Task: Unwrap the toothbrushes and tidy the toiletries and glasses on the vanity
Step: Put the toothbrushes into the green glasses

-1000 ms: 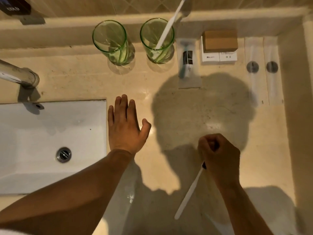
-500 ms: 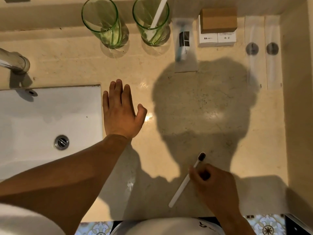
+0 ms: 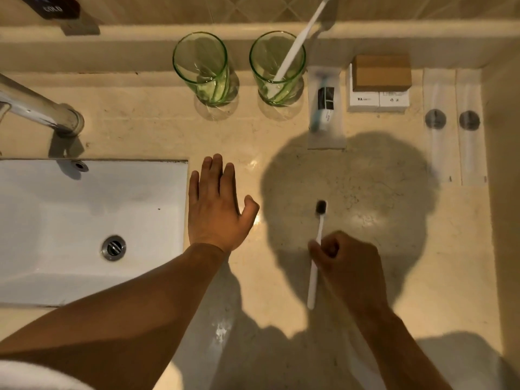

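My right hand (image 3: 347, 266) grips a white toothbrush (image 3: 317, 249) by the middle of its handle, its dark bristle head pointing away from me over the counter. My left hand (image 3: 216, 209) lies flat and spread on the counter next to the sink. At the back stand two green glasses: the left glass (image 3: 202, 68) holds nothing, the right glass (image 3: 277, 68) holds another white toothbrush (image 3: 298, 43) leaning to the right. A wrapped razor (image 3: 325, 108) lies right of the glasses.
A white sink (image 3: 84, 220) with a drain fills the left, a chrome tap (image 3: 39, 108) above it. A brown box (image 3: 381, 71) sits on white boxes at the back. Two flat clear packets (image 3: 453, 128) lie by the right wall.
My right hand has brought the toothbrush forward and turned it so its head points straight away. The view has tilted back up. My left hand stays flat.
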`<state>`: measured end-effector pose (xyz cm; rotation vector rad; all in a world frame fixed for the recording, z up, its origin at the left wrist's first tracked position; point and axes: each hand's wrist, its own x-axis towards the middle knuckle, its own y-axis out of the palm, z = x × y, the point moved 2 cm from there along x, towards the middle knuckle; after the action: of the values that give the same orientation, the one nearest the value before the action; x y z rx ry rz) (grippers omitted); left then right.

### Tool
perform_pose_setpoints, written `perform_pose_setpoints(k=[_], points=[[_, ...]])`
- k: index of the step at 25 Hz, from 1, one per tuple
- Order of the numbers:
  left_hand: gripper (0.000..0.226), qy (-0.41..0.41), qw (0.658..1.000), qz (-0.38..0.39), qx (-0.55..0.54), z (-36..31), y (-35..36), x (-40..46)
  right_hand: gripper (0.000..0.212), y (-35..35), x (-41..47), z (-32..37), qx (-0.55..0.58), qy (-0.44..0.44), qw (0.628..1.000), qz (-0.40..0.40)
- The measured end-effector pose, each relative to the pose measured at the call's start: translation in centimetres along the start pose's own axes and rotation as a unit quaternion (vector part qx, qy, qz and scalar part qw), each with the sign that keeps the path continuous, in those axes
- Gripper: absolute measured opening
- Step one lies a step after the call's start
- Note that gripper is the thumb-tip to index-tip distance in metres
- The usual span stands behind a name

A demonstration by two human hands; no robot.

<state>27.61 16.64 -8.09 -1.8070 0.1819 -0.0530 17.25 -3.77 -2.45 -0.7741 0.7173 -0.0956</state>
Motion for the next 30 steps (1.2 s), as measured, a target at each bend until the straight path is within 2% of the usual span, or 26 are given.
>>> perform_pose_setpoints(k=[5, 8, 11, 13, 16, 19, 22, 30], points=[[0.072, 0.000, 1.000, 0.022, 0.019, 0.1, -0.1, 0.1, 0.019, -1.9, 6.0, 7.3, 0.114, -0.122, 0.984, -0.055], [0.073, 0.007, 0.999, 0.032, 0.031, 0.3, 0.1, 0.0, 0.012, -2.9, 7.6, 12.5, 0.210, -0.179, 0.958, -0.082], [0.073, 0.005, 0.999, 0.028, 0.032, 0.4, 0.1, 0.2, 0.015, -3.4, 9.3, 17.3, 0.293, -0.227, 0.921, -0.116], [0.073, 0.009, 0.999, 0.025, 0.026, 0.4, 0.0, 0.2, 0.018, -4.1, 10.3, 19.6, 0.335, -0.232, 0.902, -0.142], [0.074, 0.005, 0.999, 0.036, 0.015, 0.3, -0.1, 0.2, 0.020, -5.0, 11.6, 21.5, 0.441, -0.205, 0.865, -0.123], [0.074, -0.005, 0.999, 0.033, -0.011, 0.4, -0.3, 0.2, 0.026, -5.4, 12.8, 22.6, 0.463, -0.240, 0.844, -0.127], [0.072, -0.009, 0.999, 0.024, -0.029, 0.5, -0.4, 0.2, 0.027, -5.2, 13.9, 23.6, 0.448, -0.236, 0.852, -0.130], [0.070, -0.005, 0.999, 0.017, -0.038, 0.5, -0.2, 0.1, 0.027, -3.6, 15.3, 24.8, 0.314, -0.180, 0.926, -0.105]])
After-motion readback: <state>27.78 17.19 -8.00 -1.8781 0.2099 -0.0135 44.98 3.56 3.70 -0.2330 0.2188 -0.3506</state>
